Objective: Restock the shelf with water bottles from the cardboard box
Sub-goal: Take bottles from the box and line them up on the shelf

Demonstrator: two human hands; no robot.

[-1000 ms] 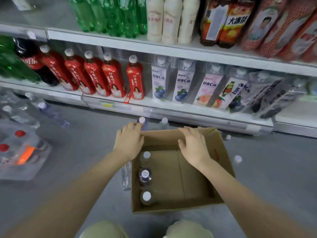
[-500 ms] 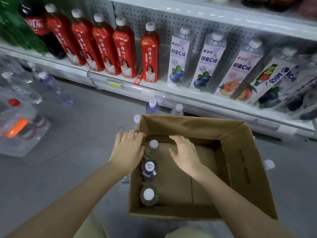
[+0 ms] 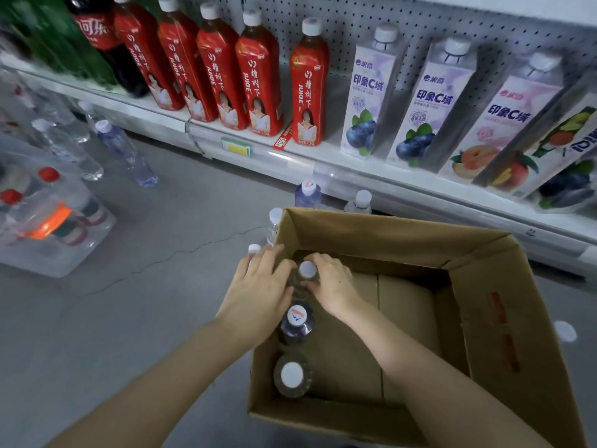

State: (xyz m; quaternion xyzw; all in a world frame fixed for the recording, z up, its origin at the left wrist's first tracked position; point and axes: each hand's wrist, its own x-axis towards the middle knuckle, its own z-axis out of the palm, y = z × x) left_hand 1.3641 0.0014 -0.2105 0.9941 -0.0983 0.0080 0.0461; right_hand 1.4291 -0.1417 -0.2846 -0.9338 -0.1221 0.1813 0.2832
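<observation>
An open cardboard box stands on the grey floor in front of the low white shelf. Three water bottles stand in a row along the box's left wall. The farthest one, a white-capped water bottle, sits between my hands: my left hand presses on its left side over the box wall, my right hand on its right side. Behind it towards me stand a bluish bottle with a logo cap and a clear bottle with a white cap.
Loose water bottles stand on the floor between box and shelf, others at left. A shrink-wrapped pack of red-capped bottles lies at far left. The shelf holds red juice bottles and square blueberry drink bottles.
Both hands have moved from the box's far rim down into the box and closed in around the farthest bottle. The view has moved closer and lower.
</observation>
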